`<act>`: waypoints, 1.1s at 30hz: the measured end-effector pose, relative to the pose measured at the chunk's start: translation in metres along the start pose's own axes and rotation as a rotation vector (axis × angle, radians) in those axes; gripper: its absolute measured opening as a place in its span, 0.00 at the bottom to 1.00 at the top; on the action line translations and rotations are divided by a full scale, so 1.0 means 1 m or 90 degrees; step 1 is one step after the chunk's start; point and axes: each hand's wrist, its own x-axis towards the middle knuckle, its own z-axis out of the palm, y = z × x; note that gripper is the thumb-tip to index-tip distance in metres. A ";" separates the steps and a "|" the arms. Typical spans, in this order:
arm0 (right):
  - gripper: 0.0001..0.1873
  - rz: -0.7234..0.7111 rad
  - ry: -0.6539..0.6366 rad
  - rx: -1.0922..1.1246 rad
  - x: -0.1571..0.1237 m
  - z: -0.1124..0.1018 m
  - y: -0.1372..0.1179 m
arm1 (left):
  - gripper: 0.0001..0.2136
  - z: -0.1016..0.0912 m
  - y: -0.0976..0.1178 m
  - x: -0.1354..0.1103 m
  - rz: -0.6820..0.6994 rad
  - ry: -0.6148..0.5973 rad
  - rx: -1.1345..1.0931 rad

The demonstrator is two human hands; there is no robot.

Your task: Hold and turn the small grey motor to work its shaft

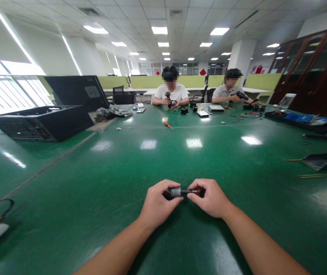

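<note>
Near the front middle of the green table, a small grey cylinder and a thin dark rod lie in one line between my hands. My left hand is closed around the cylinder, thumb below and index finger above. From the right, the fingers of my right hand pinch the rod's far end. Cylinder and rod appear to meet in the gap between my fingertips. The exact kind of the part cannot be made out, and its outer ends are partly hidden by my fingers.
An orange screwdriver lies farther up the table. At left stands an open black computer case. Thin rods and a dark tray with blue items are at right. Across the table, two people handle tools.
</note>
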 end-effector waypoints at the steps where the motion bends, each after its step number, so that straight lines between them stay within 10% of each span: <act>1: 0.02 0.002 0.000 0.000 0.000 0.000 0.000 | 0.13 0.000 0.000 0.000 0.001 0.000 0.001; 33: 0.02 0.008 -0.003 -0.012 0.000 -0.002 -0.002 | 0.13 -0.001 0.002 0.001 -0.009 0.000 -0.009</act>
